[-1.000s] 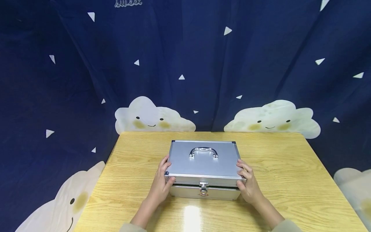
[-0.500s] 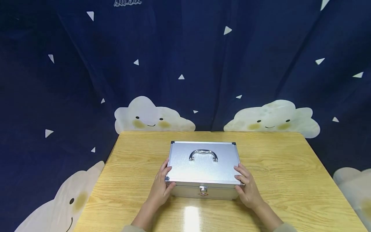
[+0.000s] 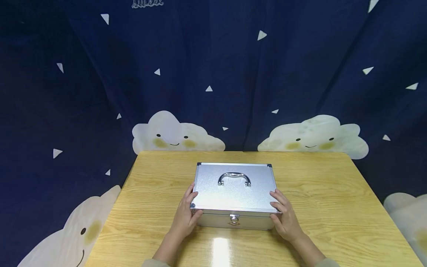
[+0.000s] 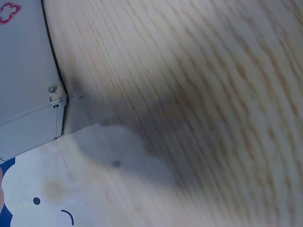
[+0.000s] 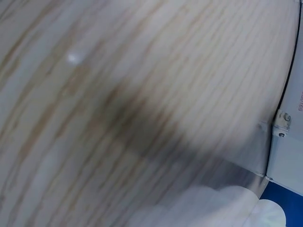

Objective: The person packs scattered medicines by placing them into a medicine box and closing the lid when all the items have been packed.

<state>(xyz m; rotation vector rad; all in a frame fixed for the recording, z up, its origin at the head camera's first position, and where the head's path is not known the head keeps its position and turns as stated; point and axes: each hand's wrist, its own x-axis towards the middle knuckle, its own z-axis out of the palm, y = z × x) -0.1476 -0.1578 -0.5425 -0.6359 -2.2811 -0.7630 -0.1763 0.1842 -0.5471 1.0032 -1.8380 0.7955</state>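
Observation:
A silver aluminium first-aid case point(image 3: 233, 189) lies with its lid down on the wooden table. A chrome handle point(image 3: 234, 178) stands up from the lid. At the middle of the front is a metal latch point(image 3: 234, 218). My left hand point(image 3: 184, 215) grips the lid's front left corner, fingertips over the side edge and thumb at the front. Likewise, my right hand point(image 3: 286, 217) holds the front right corner. The left wrist view catches the case's lower front, with a red cross emblem point(image 4: 8, 13) on it. Most of both hands is out of the wrist views.
The light wooden table point(image 3: 160, 174) extends beyond the case on every side. Behind it hangs a dark blue curtain point(image 3: 186, 55) printed with white triangles and smiling clouds.
A second ago the lid stood slightly raised, with a dark gap above the base. Both hands have brought its front edge down onto the base; over the last half second little has moved.

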